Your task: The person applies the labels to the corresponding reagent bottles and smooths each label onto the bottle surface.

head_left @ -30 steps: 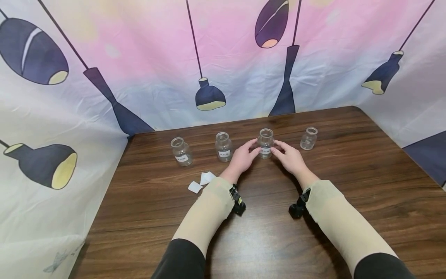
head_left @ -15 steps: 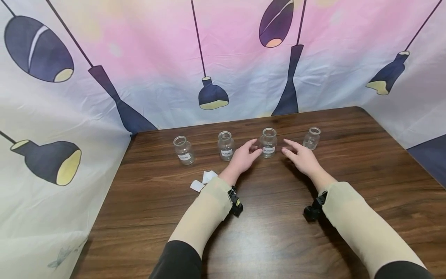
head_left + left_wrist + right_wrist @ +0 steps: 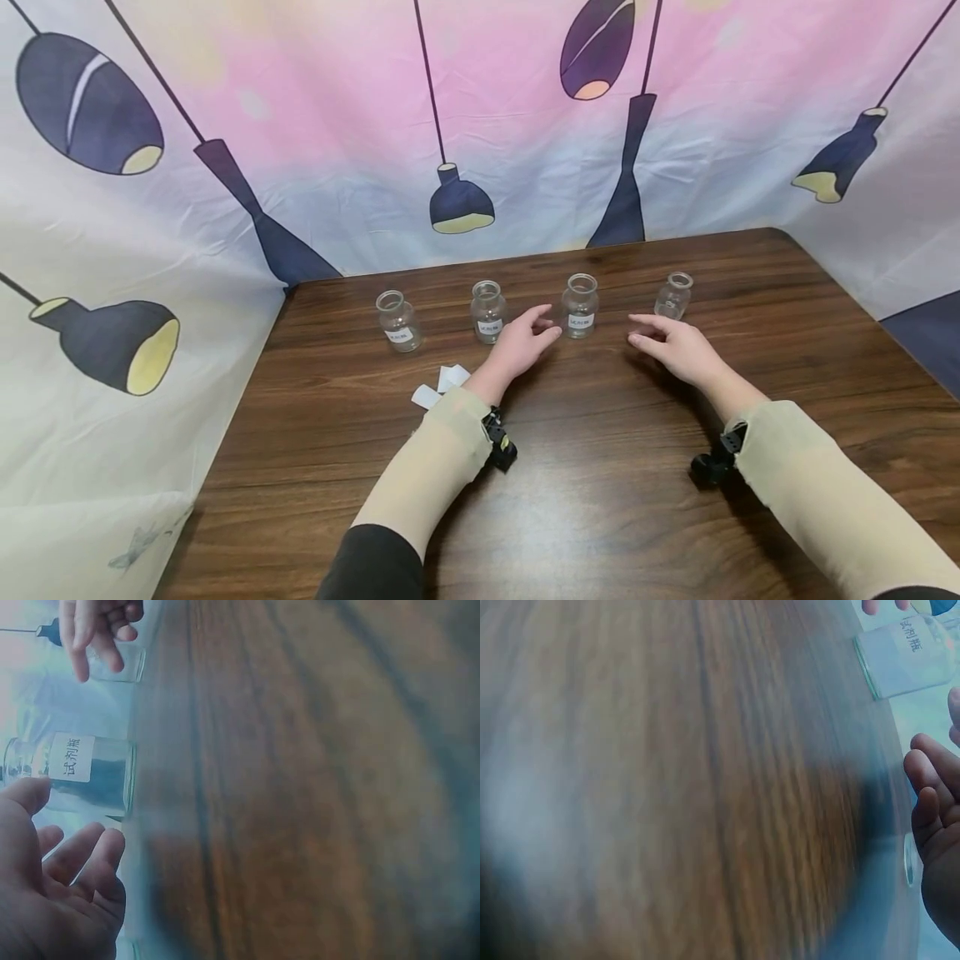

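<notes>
A clear glass bottle (image 3: 580,302) with a printed white label (image 3: 73,757) stands upright between my two hands. My left hand (image 3: 519,343) is just left of it, fingers loosely bent and holding nothing. Over to the right, my right hand (image 3: 678,350) hangs relaxed with nothing in it, its fingers overlapping the base of a smaller glass bottle without a label (image 3: 674,293). Two more labelled glass bottles stand in the row on the left, a middle bottle (image 3: 487,308) and a far-left bottle (image 3: 396,318). All are without lids.
Several small pieces of white paper (image 3: 451,377) lie on the brown wooden table (image 3: 570,500) beside my left forearm. A fabric curtain (image 3: 360,167) printed with lamps hangs behind the table's back edge. Dark camera mounts sit on both wrists.
Both hands have let go of the third bottle from the left. The right hand has moved right towards the smaller bottle; the left has drawn slightly away. The bottle stays standing.
</notes>
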{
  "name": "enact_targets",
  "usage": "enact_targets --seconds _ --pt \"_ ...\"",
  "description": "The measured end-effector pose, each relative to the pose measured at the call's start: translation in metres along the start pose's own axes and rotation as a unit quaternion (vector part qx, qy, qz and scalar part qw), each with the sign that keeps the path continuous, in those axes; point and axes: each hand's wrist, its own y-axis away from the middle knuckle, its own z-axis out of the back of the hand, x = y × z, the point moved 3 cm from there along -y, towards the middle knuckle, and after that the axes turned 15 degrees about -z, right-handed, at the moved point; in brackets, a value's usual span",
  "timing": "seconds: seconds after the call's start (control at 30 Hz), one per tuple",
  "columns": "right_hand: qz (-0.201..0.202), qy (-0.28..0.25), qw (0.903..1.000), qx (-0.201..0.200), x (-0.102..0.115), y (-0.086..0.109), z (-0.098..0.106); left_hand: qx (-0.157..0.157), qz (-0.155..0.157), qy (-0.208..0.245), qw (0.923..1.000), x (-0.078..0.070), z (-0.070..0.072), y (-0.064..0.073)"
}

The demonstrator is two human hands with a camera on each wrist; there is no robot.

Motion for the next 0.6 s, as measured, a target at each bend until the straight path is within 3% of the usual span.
enact_targets --seconds 0.6 --pt "-0.006 0.028 0.9994 0.019 -0.024 0.021 0.025 0.036 -0.007 -0.003 0.9993 0.005 -0.001 0.017"
